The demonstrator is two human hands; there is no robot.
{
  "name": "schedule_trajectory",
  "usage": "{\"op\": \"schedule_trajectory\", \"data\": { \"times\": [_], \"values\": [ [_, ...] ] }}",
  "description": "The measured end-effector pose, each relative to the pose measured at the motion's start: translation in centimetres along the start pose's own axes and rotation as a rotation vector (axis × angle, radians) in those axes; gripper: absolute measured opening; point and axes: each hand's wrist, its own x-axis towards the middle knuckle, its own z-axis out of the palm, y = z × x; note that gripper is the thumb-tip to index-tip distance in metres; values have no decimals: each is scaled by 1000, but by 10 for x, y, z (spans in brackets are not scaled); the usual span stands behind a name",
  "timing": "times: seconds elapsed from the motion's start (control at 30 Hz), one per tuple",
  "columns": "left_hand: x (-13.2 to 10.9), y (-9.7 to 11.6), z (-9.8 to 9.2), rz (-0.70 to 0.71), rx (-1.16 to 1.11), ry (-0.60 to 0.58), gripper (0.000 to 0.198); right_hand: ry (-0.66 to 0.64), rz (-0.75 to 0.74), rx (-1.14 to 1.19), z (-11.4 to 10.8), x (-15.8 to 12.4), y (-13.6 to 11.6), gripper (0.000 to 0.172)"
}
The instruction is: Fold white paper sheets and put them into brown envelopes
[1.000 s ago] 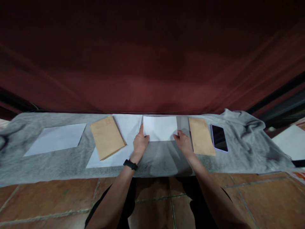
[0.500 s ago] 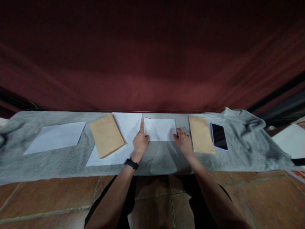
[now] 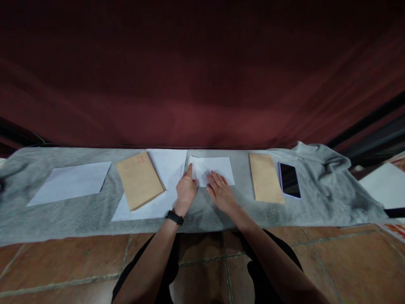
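Observation:
A folded white sheet of paper (image 3: 218, 168) lies on the grey cloth (image 3: 202, 211) in front of me. My left hand (image 3: 186, 191) rests at its left edge, index finger stretched along the edge, the other fingers curled. My right hand (image 3: 220, 191) lies flat on the sheet's near part with its fingers stretched out and together. A black band (image 3: 173, 217) sits on my left wrist.
Left of the hands a brown envelope (image 3: 139, 180) lies on a larger white sheet (image 3: 164, 169). Farther left is another white sheet (image 3: 71, 182). To the right are a second brown envelope (image 3: 265, 177) and a phone (image 3: 290, 180). A dark red curtain hangs behind.
The white sheet has become shorter, its far part folded down. My right hand has slid left from the sheet's right corner onto its middle and flattened. The left hand has stayed put.

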Motion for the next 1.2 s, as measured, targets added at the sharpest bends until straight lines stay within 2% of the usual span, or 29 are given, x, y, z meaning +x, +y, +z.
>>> {"op": "schedule_trajectory", "data": {
  "times": [0.17,0.57,0.67,0.77,0.87,0.9,1.03,1.2],
  "values": [
    [3,-6,3,-1,-24,14,73,-15,34,-84,12,-6,-12,57],
    [1,-11,3,24,49,33,61,71,157,-132,4,-18,25,55],
    [-2,-10,8,99,86,123,55,80,186,-137,1,-21,30,55],
    [-9,1,24,279,52,179,51,78,199,-135,-2,-21,32,54],
    [-20,19,47,482,0,30,51,62,205,-132,-4,-19,31,53],
    [-23,24,54,510,6,-9,52,55,203,-131,-4,-18,30,53],
    [-30,34,68,490,56,-57,56,63,208,-133,-3,-17,29,54],
    [-26,23,66,425,110,-26,66,94,222,-143,-1,-21,33,56]
  ]
}}
